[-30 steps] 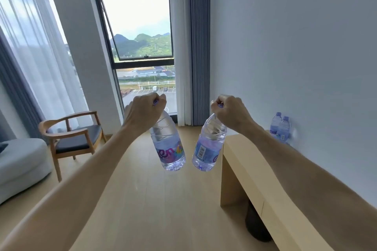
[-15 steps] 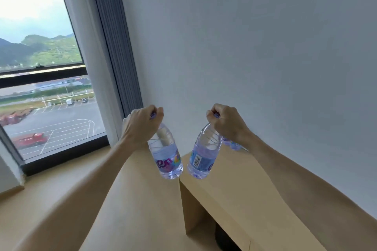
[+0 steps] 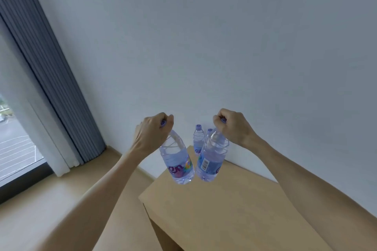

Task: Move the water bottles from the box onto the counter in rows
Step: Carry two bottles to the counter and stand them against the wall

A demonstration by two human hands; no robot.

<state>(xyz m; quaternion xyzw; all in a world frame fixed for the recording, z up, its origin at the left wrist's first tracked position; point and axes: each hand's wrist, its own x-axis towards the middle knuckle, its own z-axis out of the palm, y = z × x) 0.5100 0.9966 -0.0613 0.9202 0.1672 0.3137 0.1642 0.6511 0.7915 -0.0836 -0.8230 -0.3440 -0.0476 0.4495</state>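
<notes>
left hand [image 3: 152, 132]: grip clamped on left bottle [image 3: 179, 162] cap
right hand [image 3: 234, 126]: clamped on right bottle [image 3: 211, 159] cap
risk: swinging bottles may topple standing bottles [image 3: 199, 140], probably two, on tabletop [image 3: 234, 210]

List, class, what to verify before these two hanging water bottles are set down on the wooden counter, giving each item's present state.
1. Left hand grips the left bottle by its cap: ok.
2. Right hand grips the right bottle likewise: ok.
3. Held bottles apart: cannot tell.
4. Bare wooden counter below: ok.
5. Standing bottles at the wall mark the row: ok.
</notes>
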